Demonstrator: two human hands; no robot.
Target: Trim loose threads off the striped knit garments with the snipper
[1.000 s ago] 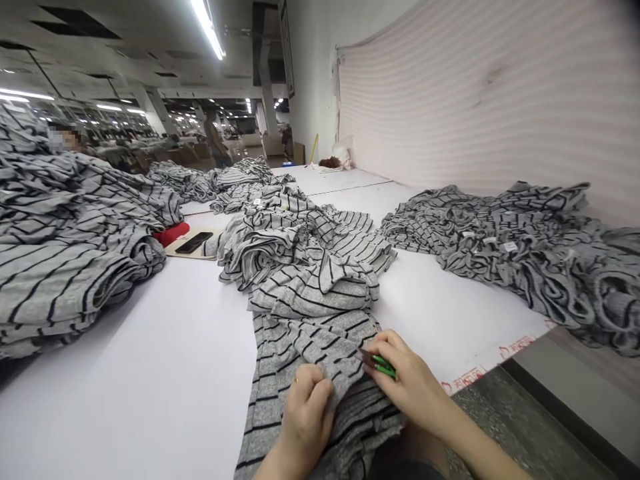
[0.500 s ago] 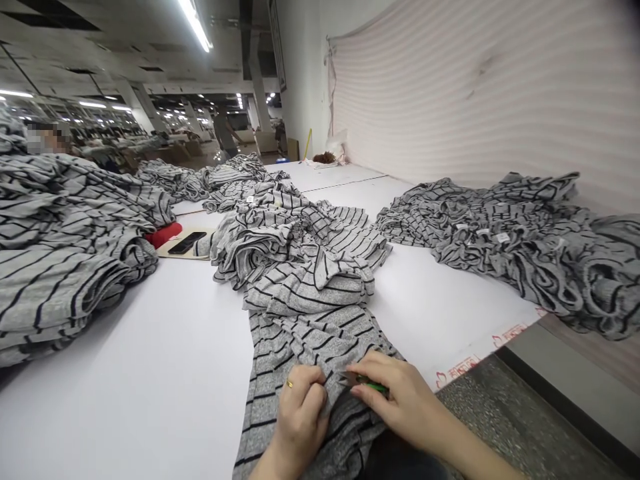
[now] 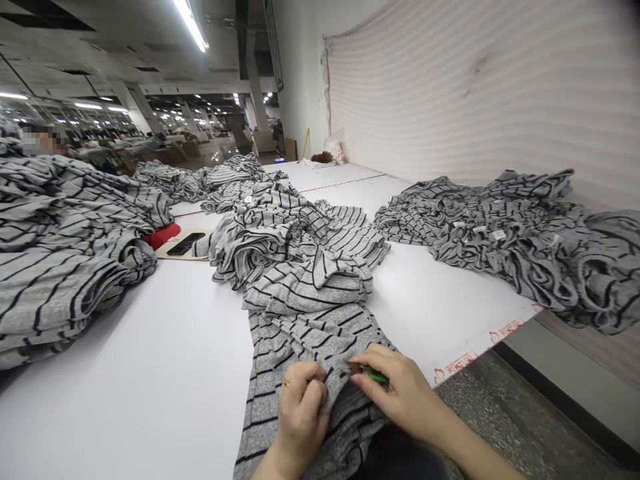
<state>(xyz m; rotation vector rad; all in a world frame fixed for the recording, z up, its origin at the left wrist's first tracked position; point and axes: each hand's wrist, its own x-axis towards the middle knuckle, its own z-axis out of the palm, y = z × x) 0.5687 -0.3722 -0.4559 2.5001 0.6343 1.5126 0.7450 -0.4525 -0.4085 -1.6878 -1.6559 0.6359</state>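
1. Left hand first: fingers curled and pinched tight on a fold of grey striped knit fabric, with a gold ring on one finger.
2. Right hand: fingers bunched around green-handled snips, blades hidden from view, fingertips against the same fold, just beside the left hand.
3. Grey striped knit fabric: lying on a white cutting table, trailing off the near end of a central striped heap and down past the table edge, right under both hands.
4. Left of the central heap: a big striped stack, nearly touching a red cloth and a black phone on a tan board.
5. Right of the central heap: a rumpled grey pile with small white tags, well apart from it, against a pale padded wall covering.
6. Beyond the central heap: more striped piles, then a brown tuft on the table.
7. Far left of the central heap, behind the big stack: a co-worker, mostly hidden and blurred.
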